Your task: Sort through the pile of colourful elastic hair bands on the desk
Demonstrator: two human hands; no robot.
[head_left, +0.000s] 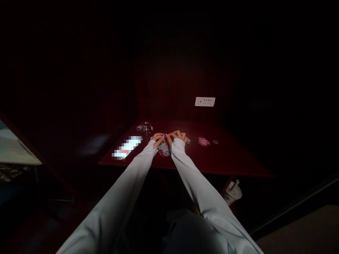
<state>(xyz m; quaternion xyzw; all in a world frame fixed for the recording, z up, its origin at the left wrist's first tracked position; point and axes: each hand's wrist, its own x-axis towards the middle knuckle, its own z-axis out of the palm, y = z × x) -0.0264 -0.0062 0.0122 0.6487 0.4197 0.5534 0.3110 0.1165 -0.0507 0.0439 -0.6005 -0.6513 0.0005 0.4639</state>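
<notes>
My left hand (158,138) and my right hand (177,135) meet fingertip to fingertip above the dark red table (225,158). The fingers of both are bent into a pinch, and whatever is between them is too small to make out. Just below lies a loose pile of small coloured rings (164,152), partly covered by my hands and sleeves. Right of my right hand a small pale object (188,140) is half hidden. Farther right are a heap of thin pink pieces (203,141) and one single ring (215,141).
A lit phone (127,147), its screen blurred, lies at the table's left. Behind it stands a clear glass container (146,127). A white socket panel (205,101) is on the back wall. Below the table's right side is a pale bin-like container (233,192).
</notes>
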